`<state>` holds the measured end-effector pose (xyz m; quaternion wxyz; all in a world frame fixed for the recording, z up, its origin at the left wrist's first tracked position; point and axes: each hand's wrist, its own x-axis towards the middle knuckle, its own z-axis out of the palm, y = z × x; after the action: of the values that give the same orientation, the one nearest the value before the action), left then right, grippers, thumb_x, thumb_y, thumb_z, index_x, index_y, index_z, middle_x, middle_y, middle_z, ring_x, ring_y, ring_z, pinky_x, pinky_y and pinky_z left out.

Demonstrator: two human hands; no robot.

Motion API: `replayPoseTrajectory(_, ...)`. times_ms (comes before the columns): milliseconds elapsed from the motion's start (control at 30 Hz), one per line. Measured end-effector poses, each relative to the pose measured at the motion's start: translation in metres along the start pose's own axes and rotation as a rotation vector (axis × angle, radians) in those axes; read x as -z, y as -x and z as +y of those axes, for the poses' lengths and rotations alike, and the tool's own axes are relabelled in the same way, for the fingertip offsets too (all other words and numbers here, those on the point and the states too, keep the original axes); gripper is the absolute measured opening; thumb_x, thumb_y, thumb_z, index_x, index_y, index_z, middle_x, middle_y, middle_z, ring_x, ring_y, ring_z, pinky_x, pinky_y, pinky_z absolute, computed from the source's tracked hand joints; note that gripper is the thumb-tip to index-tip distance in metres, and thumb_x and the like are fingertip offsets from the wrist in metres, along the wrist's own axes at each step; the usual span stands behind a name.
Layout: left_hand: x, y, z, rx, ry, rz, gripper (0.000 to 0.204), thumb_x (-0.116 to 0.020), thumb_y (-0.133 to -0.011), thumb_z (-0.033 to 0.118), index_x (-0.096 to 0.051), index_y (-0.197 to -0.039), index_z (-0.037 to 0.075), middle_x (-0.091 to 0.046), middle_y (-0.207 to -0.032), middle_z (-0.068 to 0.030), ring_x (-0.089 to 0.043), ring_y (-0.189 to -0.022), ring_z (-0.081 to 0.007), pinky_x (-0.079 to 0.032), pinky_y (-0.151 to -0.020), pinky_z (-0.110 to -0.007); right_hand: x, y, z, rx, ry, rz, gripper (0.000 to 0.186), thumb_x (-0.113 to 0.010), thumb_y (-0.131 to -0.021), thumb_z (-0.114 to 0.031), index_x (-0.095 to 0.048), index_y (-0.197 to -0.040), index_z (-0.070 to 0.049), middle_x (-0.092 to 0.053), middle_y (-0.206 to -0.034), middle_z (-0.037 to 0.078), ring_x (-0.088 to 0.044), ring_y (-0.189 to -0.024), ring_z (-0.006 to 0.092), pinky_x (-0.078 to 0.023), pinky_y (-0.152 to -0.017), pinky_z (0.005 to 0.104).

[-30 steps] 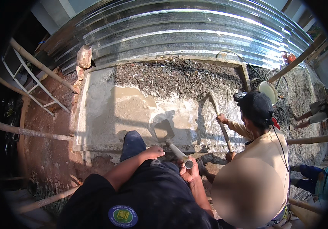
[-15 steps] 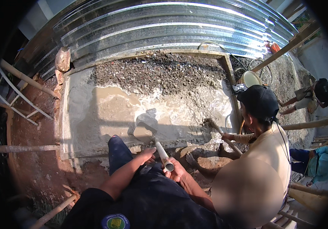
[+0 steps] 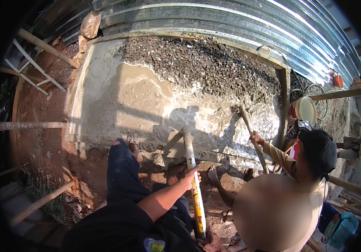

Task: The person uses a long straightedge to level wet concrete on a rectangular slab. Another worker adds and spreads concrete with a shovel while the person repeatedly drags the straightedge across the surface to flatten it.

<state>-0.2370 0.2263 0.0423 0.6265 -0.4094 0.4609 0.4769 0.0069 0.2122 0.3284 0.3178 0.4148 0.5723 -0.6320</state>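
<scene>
A long-handled hoe (image 3: 195, 195) with a white-and-yellow pipe handle reaches out from me into the mixing trough. Its muddy far end and grey blade (image 3: 174, 145) are over the wet cement mix (image 3: 142, 111). Partway along the handle, my left hand (image 3: 190, 178) is closed round the pipe. My right hand (image 3: 212, 242) grips the handle's near end, low in the picture and partly cut off. Dark gravel (image 3: 214, 63) lies along the trough's far side, next to the grey slurry.
Close on my right, a co-worker in a black cap (image 3: 318, 147) works a wooden-handled tool (image 3: 250, 126) in the mix. A bucket (image 3: 306, 110) stands outside the trough's rim (image 3: 284, 96). Corrugated metal sheets (image 3: 231, 19) rise behind. Bamboo poles (image 3: 42, 201) jut in from the left.
The hoe's handle has swung from pointing up at me to lying lengthwise, and my right hand has drawn back toward me. The view has shifted right; the co-worker's arm reaches farther out.
</scene>
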Motion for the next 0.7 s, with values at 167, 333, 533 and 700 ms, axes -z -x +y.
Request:
replayPoseTrajectory(167, -0.020, 0.079, 0.103, -0.345, 0.021, -0.437, 0.031, -0.074, -0.094, 0.034, -0.058, -0.115, 0.018, -0.057, -0.081, -0.0001, -0.060, -0.069, -0.0159, -0.053, -0.064, -0.036, -0.030, -0.054, -0.020, 0.089, 0.140, 0.345, 0.106, -0.080, -0.085, -0.043, -0.018, -0.162, -0.006, -0.068, -0.118, 0.030, -0.071, -0.105, 0.0421, -0.057, -0.086, 0.0469)
replayPoseTrajectory(333, -0.078, 0.161, 0.290, -0.685, -0.115, -0.733, 0.046, -0.070, -0.096, 0.039, -0.054, -0.130, 0.012, -0.060, -0.083, -0.0023, -0.062, -0.068, -0.0158, -0.055, -0.061, -0.036, -0.028, -0.179, -0.153, 0.578, -0.370, 0.365, 0.082, -0.074, -0.088, -0.010, -0.029, -0.157, -0.004, -0.061, -0.127, 0.016, -0.065, -0.104, 0.0234, -0.054, -0.087, 0.0378)
replayPoseTrajectory(533, -0.191, 0.135, 0.531, -1.177, -0.430, -0.458, 0.059, -0.081, -0.087, 0.038, -0.048, -0.120, 0.002, -0.062, -0.086, -0.0100, -0.067, -0.069, -0.0186, -0.062, -0.058, -0.038, 0.066, -0.381, -0.329, 0.619, -0.503, 0.362, 0.040, -0.079, -0.087, -0.010, -0.050, -0.112, -0.002, -0.056, -0.074, 0.001, -0.053, -0.058, 0.0095, -0.043, -0.050, 0.0276)
replayPoseTrajectory(700, -0.219, -0.058, 0.613, -1.385, -0.819, 0.146, 0.048, -0.082, -0.081, 0.020, -0.056, -0.111, -0.007, -0.071, -0.089, -0.0176, -0.072, -0.067, -0.0251, -0.064, -0.064, -0.046, 0.127, -0.557, -0.315, 0.666, -0.582, 0.357, 0.043, -0.078, -0.087, -0.013, -0.049, -0.116, 0.001, -0.060, -0.075, 0.004, -0.054, -0.053, 0.0112, -0.044, -0.046, 0.0295)
